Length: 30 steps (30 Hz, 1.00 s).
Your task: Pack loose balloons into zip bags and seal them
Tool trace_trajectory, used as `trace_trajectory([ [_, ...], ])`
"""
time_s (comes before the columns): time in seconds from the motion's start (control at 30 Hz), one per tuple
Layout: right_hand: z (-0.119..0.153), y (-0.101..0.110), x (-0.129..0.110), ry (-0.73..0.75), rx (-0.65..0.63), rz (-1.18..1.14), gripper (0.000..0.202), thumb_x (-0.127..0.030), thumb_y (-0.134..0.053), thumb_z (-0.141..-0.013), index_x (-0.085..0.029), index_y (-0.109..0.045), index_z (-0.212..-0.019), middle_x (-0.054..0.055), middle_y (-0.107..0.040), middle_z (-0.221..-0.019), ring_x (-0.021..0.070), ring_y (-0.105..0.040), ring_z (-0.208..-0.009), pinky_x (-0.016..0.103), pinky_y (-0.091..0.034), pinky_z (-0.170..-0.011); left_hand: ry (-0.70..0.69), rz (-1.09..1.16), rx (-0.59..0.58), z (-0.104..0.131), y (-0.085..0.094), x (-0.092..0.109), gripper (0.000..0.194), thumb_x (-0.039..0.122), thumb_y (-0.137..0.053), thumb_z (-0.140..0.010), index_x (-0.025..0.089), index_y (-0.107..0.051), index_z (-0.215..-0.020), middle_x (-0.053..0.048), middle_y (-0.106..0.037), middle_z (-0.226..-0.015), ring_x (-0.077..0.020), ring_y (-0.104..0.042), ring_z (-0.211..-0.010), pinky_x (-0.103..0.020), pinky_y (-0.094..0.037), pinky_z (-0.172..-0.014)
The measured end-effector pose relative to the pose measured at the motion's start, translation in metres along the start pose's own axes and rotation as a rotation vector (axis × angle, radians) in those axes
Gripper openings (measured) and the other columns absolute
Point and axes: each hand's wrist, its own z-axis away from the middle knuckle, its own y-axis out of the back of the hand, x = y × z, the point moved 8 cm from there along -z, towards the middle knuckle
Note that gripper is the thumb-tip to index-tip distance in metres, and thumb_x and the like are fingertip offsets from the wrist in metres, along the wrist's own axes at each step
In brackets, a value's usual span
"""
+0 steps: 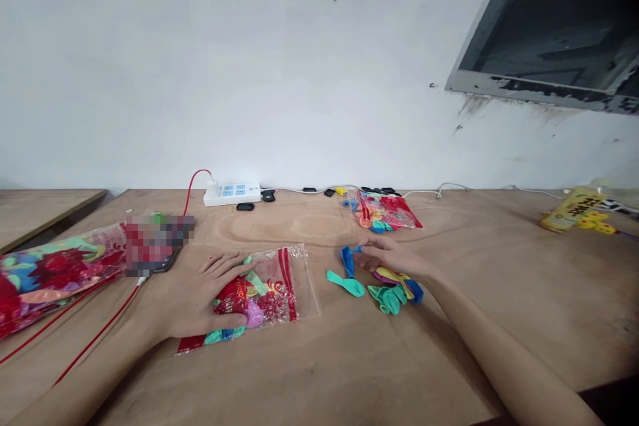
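My left hand (197, 296) lies flat with its fingers apart on a clear plastic bag (287, 283) with red print, pressing it against the table. Balloons of several colours show through the plastic, among them a purple balloon (253, 313). Farther right, my right hand (392, 256) has a blue balloon (348, 262) between its fingertips, the balloon hanging toward the tabletop. Just below that lies a mint-green balloon (346, 283). Beneath my right wrist is a small pile of loose balloons: teal balloons (388, 299), with yellow, purple and dark blue ones partly covered.
Another bag of balloons (392, 210) rests near the wall. A larger balloon bag (54, 266) and a phone (167, 259) with a red cable are at left. A white power strip (232, 194) stands at the back; a yellow container (572, 210) leans at far right.
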Motion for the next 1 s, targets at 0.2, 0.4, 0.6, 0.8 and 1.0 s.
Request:
trace_trajectory([
  [0.2,-0.009,-0.001,0.008,0.042,0.078,-0.066,0.039,-0.054,-0.077,-0.085,-0.024,-0.060,-0.103,0.003,-0.077,-0.087,0.0199,-0.072,-0.077,0.030,-0.056,-0.065,0.008,-0.013,-0.043,0.000,-0.001,0.001,0.097,0.087,-0.057,-0.088,0.037,-0.033,-0.168,-0.008,-0.034,-0.173,-0.0431,-0.036,-0.156,-0.064,-0.033,-0.124],
  [0.4,-0.018,0.002,0.003,0.137,0.165,-0.046,0.031,-0.051,-0.072,-0.089,-0.023,-0.063,-0.099,0.006,-0.077,-0.103,0.0186,-0.070,-0.080,0.028,-0.056,-0.063,0.006,-0.010,-0.021,0.000,-0.001,-0.001,0.098,0.087,-0.059,-0.087,0.036,-0.035,-0.167,-0.008,-0.036,-0.172,-0.0435,-0.037,-0.156,-0.063,-0.034,-0.124],
  [0.6,-0.023,-0.008,-0.001,0.179,0.124,-0.276,0.032,-0.047,-0.079,-0.086,-0.022,-0.064,-0.102,0.011,-0.076,-0.119,0.0228,-0.075,-0.096,0.037,-0.063,-0.083,-0.001,-0.026,-0.019,-0.001,-0.003,-0.002,0.096,0.086,-0.058,-0.088,0.038,-0.034,-0.167,-0.007,-0.035,-0.173,-0.0425,-0.036,-0.156,-0.062,-0.032,-0.125],
  [0.8,-0.029,0.008,0.005,0.238,0.244,-0.047,0.032,-0.041,-0.073,-0.088,-0.022,-0.064,-0.112,0.012,-0.071,-0.125,0.0258,-0.073,-0.107,0.045,-0.061,-0.094,0.006,-0.029,-0.019,0.000,-0.003,-0.002,0.095,0.086,-0.058,-0.088,0.038,-0.035,-0.167,-0.006,-0.035,-0.173,-0.0422,-0.036,-0.156,-0.061,-0.033,-0.125],
  [1.0,-0.014,0.015,-0.011,0.430,0.338,0.440,0.032,-0.036,-0.063,-0.096,-0.024,-0.065,-0.126,0.011,-0.067,-0.134,0.0290,-0.065,-0.123,0.051,-0.051,-0.109,0.010,-0.029,-0.029,-0.001,-0.002,0.001,0.097,0.087,-0.057,-0.088,0.036,-0.036,-0.167,-0.007,-0.035,-0.173,-0.0416,-0.035,-0.157,-0.061,-0.032,-0.126],
])
